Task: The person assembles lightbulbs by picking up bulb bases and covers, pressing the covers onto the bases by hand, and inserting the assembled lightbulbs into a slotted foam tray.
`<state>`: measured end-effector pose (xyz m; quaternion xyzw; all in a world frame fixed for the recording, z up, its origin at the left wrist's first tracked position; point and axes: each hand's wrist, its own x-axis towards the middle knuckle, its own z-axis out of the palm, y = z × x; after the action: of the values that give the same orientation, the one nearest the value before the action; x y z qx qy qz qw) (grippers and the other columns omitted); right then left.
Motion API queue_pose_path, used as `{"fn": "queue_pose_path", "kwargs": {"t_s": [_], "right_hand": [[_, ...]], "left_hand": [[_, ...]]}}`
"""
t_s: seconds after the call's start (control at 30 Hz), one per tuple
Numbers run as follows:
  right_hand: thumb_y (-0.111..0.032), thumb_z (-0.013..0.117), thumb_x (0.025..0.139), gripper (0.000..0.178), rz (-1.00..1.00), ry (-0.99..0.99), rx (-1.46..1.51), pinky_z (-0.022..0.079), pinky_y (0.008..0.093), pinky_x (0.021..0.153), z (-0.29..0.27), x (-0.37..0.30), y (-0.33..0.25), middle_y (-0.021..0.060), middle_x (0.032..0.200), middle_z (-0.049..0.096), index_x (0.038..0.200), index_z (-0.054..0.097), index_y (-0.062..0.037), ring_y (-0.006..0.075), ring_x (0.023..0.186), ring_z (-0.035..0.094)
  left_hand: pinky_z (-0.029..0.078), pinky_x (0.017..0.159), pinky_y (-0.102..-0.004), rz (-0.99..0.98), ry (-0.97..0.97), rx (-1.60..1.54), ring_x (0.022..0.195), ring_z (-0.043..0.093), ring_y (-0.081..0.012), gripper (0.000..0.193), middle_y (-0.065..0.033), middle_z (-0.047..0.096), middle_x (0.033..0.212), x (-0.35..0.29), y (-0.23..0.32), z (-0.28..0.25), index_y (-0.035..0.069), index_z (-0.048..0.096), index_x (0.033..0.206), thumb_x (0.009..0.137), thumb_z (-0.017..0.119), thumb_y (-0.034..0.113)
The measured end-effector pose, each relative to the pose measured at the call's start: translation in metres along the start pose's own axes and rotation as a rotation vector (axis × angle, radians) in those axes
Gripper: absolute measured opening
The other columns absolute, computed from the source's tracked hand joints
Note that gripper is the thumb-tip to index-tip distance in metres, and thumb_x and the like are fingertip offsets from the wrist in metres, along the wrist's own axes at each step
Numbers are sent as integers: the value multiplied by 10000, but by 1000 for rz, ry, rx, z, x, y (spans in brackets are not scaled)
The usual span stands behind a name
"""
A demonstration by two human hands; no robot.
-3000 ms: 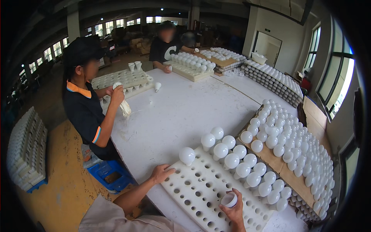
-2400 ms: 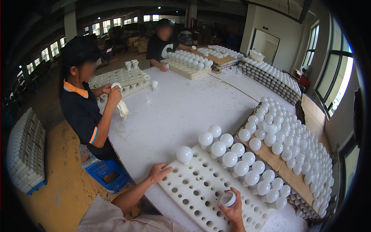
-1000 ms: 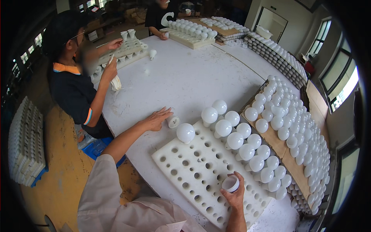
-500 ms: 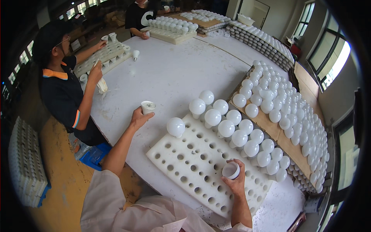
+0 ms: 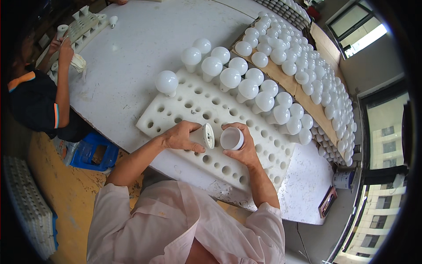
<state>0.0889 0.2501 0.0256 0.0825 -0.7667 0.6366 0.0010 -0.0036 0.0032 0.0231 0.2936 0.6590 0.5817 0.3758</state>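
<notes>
In my left hand point(image 5: 179, 137) is a white cone-shaped bulb base point(image 5: 201, 135), tilted so its round face with a circuit disc points right. My right hand point(image 5: 247, 148) grips a white hollow bulb cover point(image 5: 232, 139), its open rim facing up and toward me. A small gap separates the two parts. Both hands are above a white foam tray point(image 5: 169, 97) full of round holes. Assembled round bulbs stand in its far rows, and a single bulb point(image 5: 166, 82) stands at its far left corner.
Many bulbs on stacked trays with a brown cardboard sheet point(image 5: 281, 81) lie at the right. At the left a co-worker's hand point(image 5: 66, 53) holds a cloth point(image 5: 78, 63) beside another tray point(image 5: 90, 27). A blue crate point(image 5: 94, 152) sits below the table's left edge.
My left hand has brought the bulb base in from the left, turning it sideways toward the cover. My right hand still holds the cover, closer to the base. The head view has shifted.
</notes>
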Motion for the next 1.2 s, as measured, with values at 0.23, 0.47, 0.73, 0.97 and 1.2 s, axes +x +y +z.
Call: {"fn": "queue_pose_path", "kwargs": {"t_s": [0.23,0.47,0.73,0.97,1.2], "right_hand": [[-112,860,558,799,-32,-65,-118,438,350,974,3,-2,-10,64,1194,587,1253,466,-91,208,1120,561],[-150,864,554,797,4,-108,-208,426,366,984,7,1,-10,69,1202,584,1249,480,-81,222,1120,556],[-182,879,561,830,22,-135,-295,446,370,963,10,3,-14,76,1207,585,1284,479,-106,247,1105,572],[-279,876,597,882,40,-177,-524,486,426,917,17,6,-23,150,1219,569,1330,428,-76,345,1086,581],[-267,835,659,863,-33,-253,-577,480,427,944,19,9,-26,188,1276,508,1351,371,-39,371,1110,560]], "left_hand": [[483,559,-236,-47,-87,96,648,591,-74,507,-53,683,778,5,6,0,-30,649,1025,661,858,255],[483,565,-233,-35,-93,117,635,590,-72,435,-50,686,765,8,8,0,-27,658,985,671,841,212],[481,561,-235,-45,-97,144,615,587,-74,400,-51,682,751,10,10,2,-27,659,980,672,822,168],[493,632,-252,-181,-92,204,672,617,-92,431,-65,690,745,13,21,5,-31,670,927,626,866,207],[494,612,-249,-175,-92,189,658,624,-94,447,-66,690,729,15,20,6,-37,671,943,607,870,180]]}}
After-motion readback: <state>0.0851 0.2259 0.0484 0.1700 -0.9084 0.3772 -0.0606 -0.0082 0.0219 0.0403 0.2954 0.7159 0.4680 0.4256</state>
